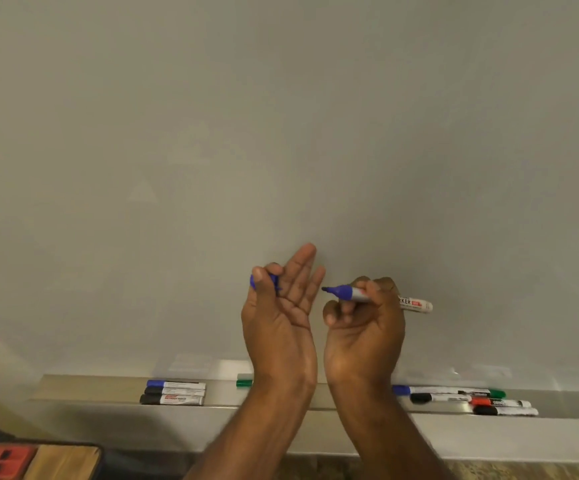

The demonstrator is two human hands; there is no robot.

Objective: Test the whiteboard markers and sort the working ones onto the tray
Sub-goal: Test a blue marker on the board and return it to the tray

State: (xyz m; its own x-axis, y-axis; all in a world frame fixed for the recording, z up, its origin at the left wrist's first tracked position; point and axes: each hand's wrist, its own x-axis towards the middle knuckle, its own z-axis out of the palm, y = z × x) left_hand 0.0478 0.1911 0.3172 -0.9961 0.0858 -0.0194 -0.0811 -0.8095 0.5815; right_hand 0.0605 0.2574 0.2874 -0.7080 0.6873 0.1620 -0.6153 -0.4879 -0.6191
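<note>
My right hand (pixel 364 327) grips an uncapped blue marker (pixel 354 294), its tip pointing left in front of the blank whiteboard (pixel 281 133). My left hand (pixel 281 306) is raised beside it, palm up, pinching the marker's blue cap (pixel 274 280) between thumb and forefinger while the other fingers stay stretched out. Below, the metal tray (pixel 90 389) holds three markers (pixel 174 392) at the left, a green marker (pixel 244 383) partly hidden behind my left wrist, and several more markers (pixel 468 400) at the right.
A red and tan object (pixel 32 460) with a dark edge lies at the bottom left, below the tray. The whiteboard fills nearly the whole view above my hands.
</note>
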